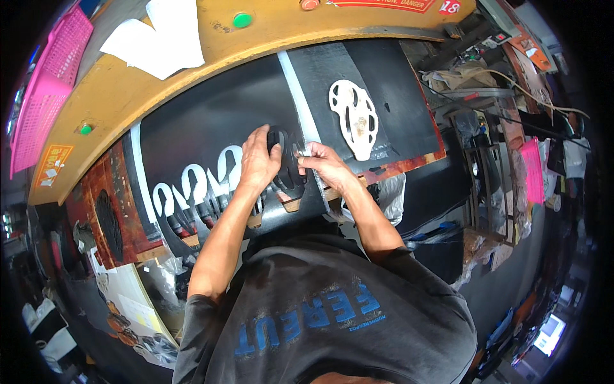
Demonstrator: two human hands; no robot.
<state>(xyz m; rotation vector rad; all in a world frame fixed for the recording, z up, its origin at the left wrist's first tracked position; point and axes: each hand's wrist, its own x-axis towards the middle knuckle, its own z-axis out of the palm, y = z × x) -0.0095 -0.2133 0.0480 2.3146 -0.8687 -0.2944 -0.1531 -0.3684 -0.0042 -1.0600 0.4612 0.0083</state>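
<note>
My left hand (259, 160) lies at the left edge of a dark, sole-shaped cut-out piece (291, 157) with slots in it. Its thumb is bent against the piece, its fingers closed along that edge. On the other side, my right hand (322, 164) pinches the same piece between thumb and fingers. Beneath is a black sheet (204, 112), its near edge cut into loops and strips with pale gaps showing through. To the right, a cream-coloured cutting die (354, 120) with several oval openings rests on dark sheeting.
A yellow machine beam (121, 96) with green buttons spans the far side, white paper (157, 41) on top. Pink baskets (48, 96) stand at far left. A dark oval piece (109, 221) lies on the reddish board. Racks and a pink crate (532, 169) are at right.
</note>
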